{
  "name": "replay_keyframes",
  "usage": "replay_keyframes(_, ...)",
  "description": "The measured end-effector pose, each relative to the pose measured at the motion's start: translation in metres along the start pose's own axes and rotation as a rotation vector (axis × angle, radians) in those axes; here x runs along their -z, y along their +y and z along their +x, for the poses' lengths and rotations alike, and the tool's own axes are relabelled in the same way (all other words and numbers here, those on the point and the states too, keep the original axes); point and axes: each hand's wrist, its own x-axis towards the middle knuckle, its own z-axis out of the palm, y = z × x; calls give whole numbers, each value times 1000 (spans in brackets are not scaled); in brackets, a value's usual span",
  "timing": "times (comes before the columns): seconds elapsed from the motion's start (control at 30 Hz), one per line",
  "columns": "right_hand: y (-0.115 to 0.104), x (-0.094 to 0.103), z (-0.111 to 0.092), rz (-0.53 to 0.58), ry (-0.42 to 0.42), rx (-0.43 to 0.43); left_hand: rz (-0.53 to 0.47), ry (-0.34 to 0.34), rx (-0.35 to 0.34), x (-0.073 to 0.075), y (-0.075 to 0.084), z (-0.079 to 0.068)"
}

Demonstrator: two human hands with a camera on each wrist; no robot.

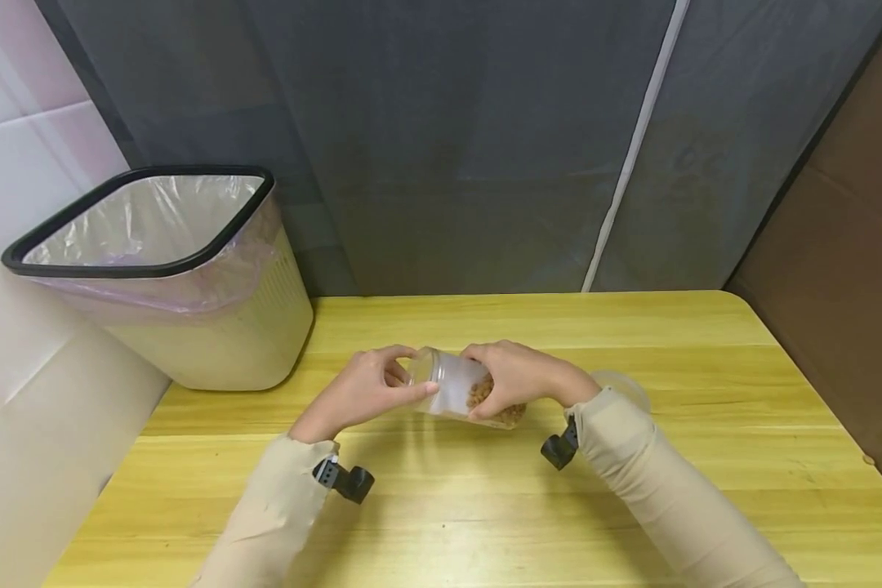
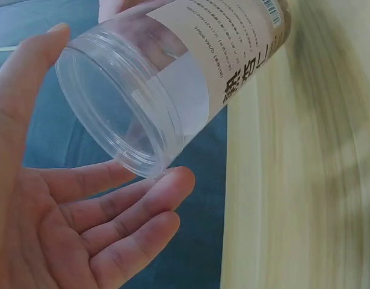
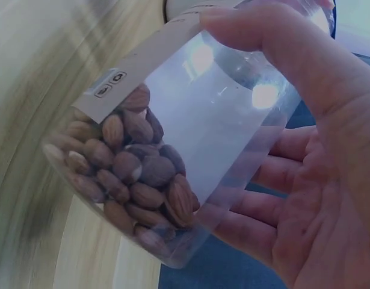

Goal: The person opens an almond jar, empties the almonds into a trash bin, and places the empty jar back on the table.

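A clear plastic jar [image 1: 452, 384] with a white printed label is tilted on its side above the table, its uncapped mouth toward the left. Almonds [image 3: 142, 174] are gathered at its lower right end. My right hand [image 1: 514, 376] grips the jar's body, thumb on the label side and fingers round the other. At the mouth, my left hand [image 1: 367, 388] holds the rim between thumb and fingertips, its palm facing the opening. The left wrist view shows the jar's threaded rim [image 2: 112, 108] with no nuts near it.
A clear round lid [image 1: 625, 388] lies on the wooden table [image 1: 448, 523], partly hidden behind my right wrist. At the back left stands a cream bin [image 1: 213, 351] with a black rim and a plastic liner. A grey curtain [image 1: 448, 147] hangs along the table's far edge.
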Motion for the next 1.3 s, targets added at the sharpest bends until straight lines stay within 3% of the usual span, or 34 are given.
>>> replay_keyframes(0.1, 1, 1, 0, 23, 0, -9, 28, -22, 5, 2, 1, 0)
replay_keyframes(0.2, 2, 3, -1, 34, 1, -9, 32, -41, -41, 5, 0, -2)
replay_keyframes(0.43, 4, 9, -1, 10, -15, 20, 22, -60, -355, 16, 3, -1)
replay_keyframes(0.53, 4, 9, -1, 11, -30, 18, 27, -88, -397, 18, 6, 1)
replay_keyframes(0.63, 4, 9, 0, 4, -41, 14, 38, -116, -368, 19, 7, 3)
replay_keyframes(0.8, 4, 10, -1, 0, -43, 10, 15, -145, -245, 18, 9, 4)
replay_keyframes(1.03, 5, 12, -2, -11, -43, 2, 2, -110, -93, 14, 11, 6)
replay_keyframes(1.2, 5, 12, -3, -10, -44, -1, 6, -91, -47, 10, 10, 7)
replay_keyframes(1.3, 4, 13, -3, -7, -47, -4, 6, -72, -84, 10, 8, 5)
